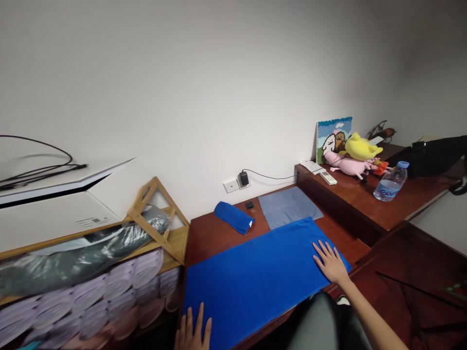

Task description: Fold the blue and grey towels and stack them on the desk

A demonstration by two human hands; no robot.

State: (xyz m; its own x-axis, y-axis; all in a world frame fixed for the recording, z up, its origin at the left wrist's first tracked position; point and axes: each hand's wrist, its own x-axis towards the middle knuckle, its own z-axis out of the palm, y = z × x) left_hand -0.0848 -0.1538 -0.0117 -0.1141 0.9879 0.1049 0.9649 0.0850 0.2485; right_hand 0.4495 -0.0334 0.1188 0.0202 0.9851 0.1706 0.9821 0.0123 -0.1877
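Note:
A bright blue towel [251, 272] lies spread out flat on the dark red wooden desk [204, 243]. My left hand [193, 330] rests at its near left corner, fingers spread and partly cut off by the frame's bottom edge. Toward the right end, my right hand [331, 262] lies flat on the cloth with its fingers apart. Behind the towel are a folded blue cloth [233, 217] with a small white tag and a grey-blue cloth [288, 206] laid flat, its near edge meeting the towel.
Left of the desk stands a wooden rack [178, 243] with a plastic-wrapped bundle [91, 257] and lilac slippers [87, 294]. On the raised right surface are a water bottle [391, 184], plush toys [348, 165], a remote [328, 178] and a picture [333, 138]. A black plug [243, 178] sits in the wall.

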